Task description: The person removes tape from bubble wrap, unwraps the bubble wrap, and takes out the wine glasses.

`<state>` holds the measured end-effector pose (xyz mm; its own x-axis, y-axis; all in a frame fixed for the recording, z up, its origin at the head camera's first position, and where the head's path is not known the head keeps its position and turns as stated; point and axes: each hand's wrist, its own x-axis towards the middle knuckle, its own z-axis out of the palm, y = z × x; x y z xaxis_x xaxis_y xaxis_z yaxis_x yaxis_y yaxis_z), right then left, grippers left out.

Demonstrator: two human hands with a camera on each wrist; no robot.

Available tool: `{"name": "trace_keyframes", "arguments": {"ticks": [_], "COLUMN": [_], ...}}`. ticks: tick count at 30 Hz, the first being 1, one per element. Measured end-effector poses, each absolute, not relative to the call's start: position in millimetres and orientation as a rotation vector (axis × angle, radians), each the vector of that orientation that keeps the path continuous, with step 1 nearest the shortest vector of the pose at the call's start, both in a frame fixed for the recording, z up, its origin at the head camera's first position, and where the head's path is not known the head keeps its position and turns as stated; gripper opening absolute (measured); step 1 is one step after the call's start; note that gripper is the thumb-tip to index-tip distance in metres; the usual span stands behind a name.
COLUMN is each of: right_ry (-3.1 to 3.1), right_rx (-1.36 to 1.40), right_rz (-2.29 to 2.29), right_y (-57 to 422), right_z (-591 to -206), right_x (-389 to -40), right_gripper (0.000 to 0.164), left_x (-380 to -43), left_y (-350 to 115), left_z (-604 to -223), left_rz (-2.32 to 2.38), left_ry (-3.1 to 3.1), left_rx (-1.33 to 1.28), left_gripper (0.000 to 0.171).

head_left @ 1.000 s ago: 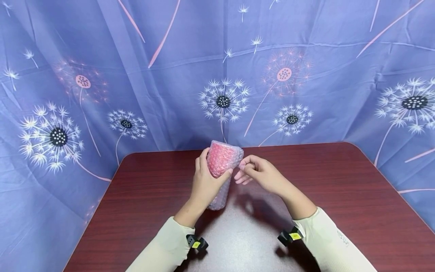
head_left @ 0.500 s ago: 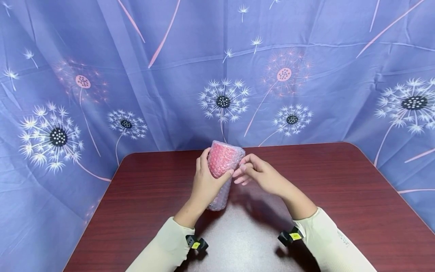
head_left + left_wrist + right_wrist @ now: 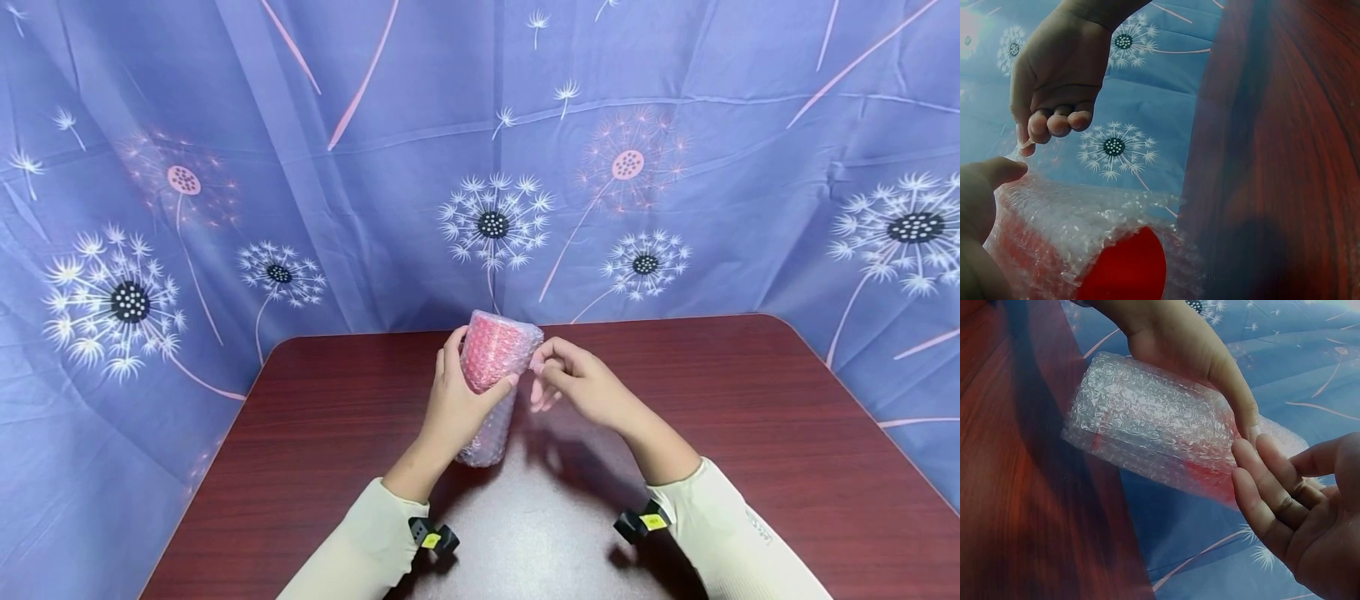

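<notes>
A red cylinder, its open-looking red end showing in the left wrist view, is wrapped in clear bubble wrap. My left hand grips the wrapped bundle around its upper part, thumb on the near right side and fingers over the left. The bundle stands slightly tilted at the middle of the table. At its upper right, where the wrap flares into a loose corner, my right hand pinches the wrap's edge between thumb and forefinger, close to the left thumb. The other right fingers are bent.
The dark red wooden table has its far edge just behind the bundle. A blue curtain with dandelion prints hangs behind it. Each wrist carries a small black camera over a pale sleeve.
The wrapped bundle and its loose corner have shifted slightly to the right. My right hand's lower fingers have drawn away from the left thumb and now point downward.
</notes>
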<state>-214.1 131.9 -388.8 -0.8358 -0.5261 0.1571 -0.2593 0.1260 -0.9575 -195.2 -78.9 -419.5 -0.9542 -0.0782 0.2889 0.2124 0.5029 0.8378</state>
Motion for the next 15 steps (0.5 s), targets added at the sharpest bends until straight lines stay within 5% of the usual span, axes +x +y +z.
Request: {"name": "trace_keyframes", "arguments": {"ticks": [15], "right_ry": [2.211], "right_rx": [-0.740], "right_rz": [-1.811], "right_y": [132.9], "right_z": [-390.3], "right_x": [-216.7], "right_gripper": [0.017], "left_x": [-199.3], "left_y": [-83.6], "left_z": [-421.0], "left_rz": [-1.762], "left_ry": [-2.466], "left_rx": [-0.274], "left_gripper": [0.086]}}
